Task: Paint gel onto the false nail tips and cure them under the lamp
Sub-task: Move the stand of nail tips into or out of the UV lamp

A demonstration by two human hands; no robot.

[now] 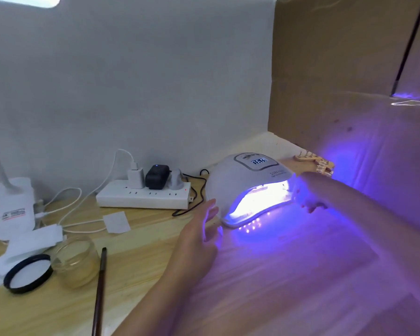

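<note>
A white dome-shaped curing lamp [249, 184] sits on a light wooden table [143, 275], lit inside and throwing violet-blue light over the tabletop and the cardboard panel [349, 81] to its right. A small digital display glows on its top.

The left hand [199, 235] hovers just beside the lamp's left front edge, fingers straight and relaxed, holding nothing. The right hand [309, 196] is at the lamp's right end, fingers bent downward near the opening — glare washes it out, so I cannot tell whether it grips anything.

Behind the lamp, against the cardboard, lies a holder with several false nail tips [319, 163] on it.

At lower left lies a thin brown brush [100, 289], beside a clear glass jar [74, 260] and its black-rimmed lid [28, 272]. Further back, a white power strip [143, 196] holds three plugs, with white and black cables trailing — and a small white paper square [116, 222] lies in front of it.
</note>
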